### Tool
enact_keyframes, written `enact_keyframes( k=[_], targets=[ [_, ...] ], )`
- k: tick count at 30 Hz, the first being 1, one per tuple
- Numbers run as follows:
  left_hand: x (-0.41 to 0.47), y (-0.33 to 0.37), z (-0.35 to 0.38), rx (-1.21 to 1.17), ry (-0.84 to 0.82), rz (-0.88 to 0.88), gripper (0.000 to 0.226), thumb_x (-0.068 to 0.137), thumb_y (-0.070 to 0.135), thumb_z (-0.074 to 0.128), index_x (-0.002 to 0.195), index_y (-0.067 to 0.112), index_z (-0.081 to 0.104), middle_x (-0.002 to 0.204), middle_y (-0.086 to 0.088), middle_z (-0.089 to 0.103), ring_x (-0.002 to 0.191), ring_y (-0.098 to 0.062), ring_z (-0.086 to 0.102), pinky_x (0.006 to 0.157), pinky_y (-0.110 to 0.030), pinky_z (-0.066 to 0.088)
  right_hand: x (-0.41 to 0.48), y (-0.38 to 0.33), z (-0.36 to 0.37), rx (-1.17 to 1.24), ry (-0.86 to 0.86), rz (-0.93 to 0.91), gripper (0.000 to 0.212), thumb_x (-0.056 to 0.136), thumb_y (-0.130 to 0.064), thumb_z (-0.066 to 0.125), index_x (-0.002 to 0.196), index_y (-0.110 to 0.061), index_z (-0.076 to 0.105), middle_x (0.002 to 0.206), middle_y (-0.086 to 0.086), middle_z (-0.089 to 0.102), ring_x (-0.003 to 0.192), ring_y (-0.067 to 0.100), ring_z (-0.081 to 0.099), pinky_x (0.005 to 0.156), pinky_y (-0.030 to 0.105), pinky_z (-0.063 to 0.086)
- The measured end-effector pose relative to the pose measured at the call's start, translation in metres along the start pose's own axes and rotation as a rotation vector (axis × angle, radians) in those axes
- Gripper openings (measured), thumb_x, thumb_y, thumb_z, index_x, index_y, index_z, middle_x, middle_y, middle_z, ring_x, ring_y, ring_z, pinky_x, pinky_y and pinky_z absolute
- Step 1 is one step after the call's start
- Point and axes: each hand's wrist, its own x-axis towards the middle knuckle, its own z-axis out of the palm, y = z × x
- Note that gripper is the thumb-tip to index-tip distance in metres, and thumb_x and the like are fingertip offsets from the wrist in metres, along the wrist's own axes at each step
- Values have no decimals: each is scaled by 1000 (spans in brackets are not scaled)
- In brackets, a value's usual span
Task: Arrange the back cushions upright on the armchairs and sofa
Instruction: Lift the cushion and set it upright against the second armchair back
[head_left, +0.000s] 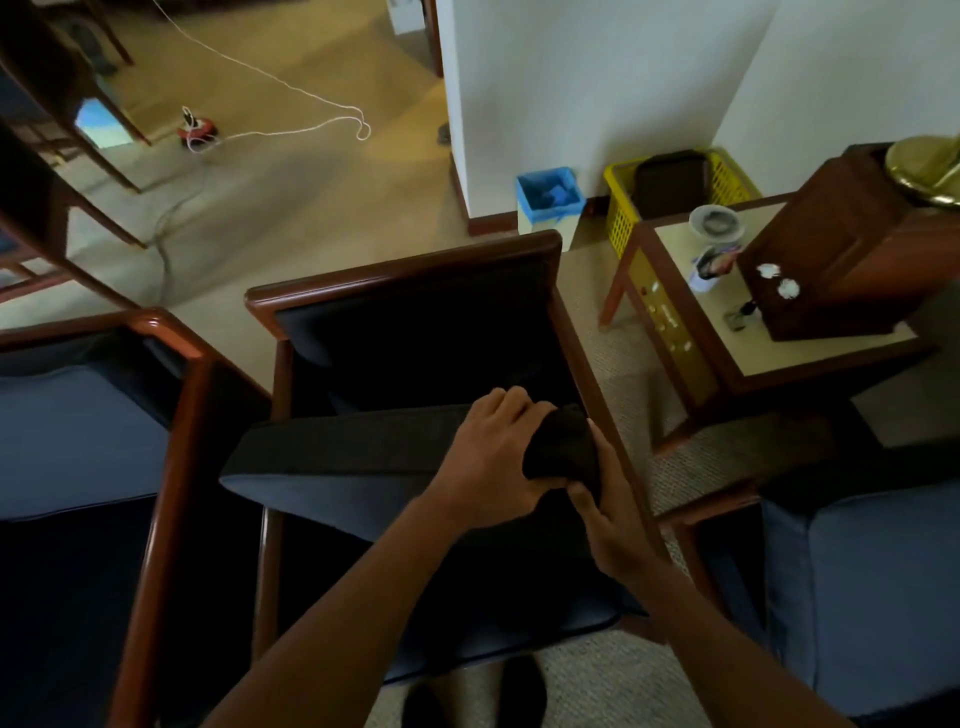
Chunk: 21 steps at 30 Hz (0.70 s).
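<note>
A dark blue back cushion lies tilted across the seat of the middle wooden-framed armchair, its long edge turned up toward me. My left hand grips the cushion's right end from above. My right hand holds the same corner from the right side. The chair's backrest is bare behind the cushion. A second armchair with blue upholstery stands at the left, and a blue sofa or chair shows at the right.
A side table at the right carries a wooden box, cups and small items. A yellow basket and a blue-lined bin stand by the white wall. A white cord and a red device lie on the carpet.
</note>
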Motion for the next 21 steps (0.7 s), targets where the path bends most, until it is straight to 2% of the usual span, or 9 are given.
enact_keyframes(
  k=[3, 5, 7, 9, 11, 14, 17, 19, 21],
  targets=[
    [-17, -24, 1, -48, -71, -40, 97, 87, 72, 66, 163, 20, 34, 150, -1, 43, 138, -20, 39, 121, -35, 28, -2, -8, -6, 77, 6, -60, 88, 99, -64, 47, 162, -9, 23, 165, 4, 35, 151, 15, 35, 119, 34, 37],
    [-40, -50, -2, -99, -141, -83, 87, 98, 69, 50, 169, 25, 22, 159, 0, 37, 149, -17, 29, 129, -36, 12, 5, -15, -5, 55, 65, -100, 87, 100, -71, 36, 161, -10, 28, 164, 3, 36, 151, 19, 36, 119, 32, 35],
    [-64, -76, -1, -107, -157, -128, 72, 106, 59, 36, 168, 24, 26, 157, -3, 42, 151, -19, 32, 132, -43, 6, 12, -12, -2, -102, 176, -177, 71, 105, -63, 34, 152, -11, 46, 153, 0, 51, 143, 19, 46, 114, 36, 40],
    [-81, -103, 3, -5, -157, -219, 67, 108, 54, 24, 166, 22, 32, 153, -6, 48, 149, -24, 39, 131, -48, 10, 13, 0, -2, -204, 311, -165, 51, 106, -48, 47, 139, -12, 60, 137, -1, 63, 130, 16, 57, 105, 42, 48],
    [-93, -129, 4, 126, -138, -347, 69, 107, 54, 16, 163, 21, 38, 152, -7, 51, 148, -27, 42, 131, -49, 9, 8, 16, -2, -206, 449, -40, 44, 100, -31, 58, 137, -8, 62, 133, 5, 66, 124, 19, 61, 102, 46, 51],
    [-108, -167, 2, 273, -102, -578, 72, 106, 61, 12, 159, 25, 45, 154, -9, 51, 150, -29, 36, 129, -57, 5, 3, 33, 1, -197, 525, 41, 44, 95, -21, 58, 136, -4, 62, 136, 11, 65, 129, 25, 59, 108, 50, 49],
    [-116, -192, -3, 349, -86, -830, 68, 105, 70, 19, 155, 32, 46, 163, -13, 38, 156, -39, 24, 119, -74, 16, 11, 31, 16, -148, 602, 161, 46, 95, -27, 57, 138, -10, 62, 138, 7, 65, 130, 20, 58, 109, 42, 48],
    [-117, -201, -9, 346, -13, -948, 71, 102, 74, 22, 149, 32, 54, 163, -16, 37, 149, -45, 35, 111, -71, 34, 17, 28, 31, -83, 715, 259, 49, 96, -30, 58, 140, -11, 60, 139, 7, 64, 129, 21, 58, 107, 38, 48],
    [-117, -208, -15, 281, 104, -1076, 72, 97, 74, 25, 145, 31, 59, 159, -17, 44, 136, -46, 50, 103, -65, 45, 25, 25, 43, -21, 804, 313, 49, 97, -31, 58, 140, -10, 61, 137, 8, 64, 125, 20, 60, 103, 31, 48]
  ],
)
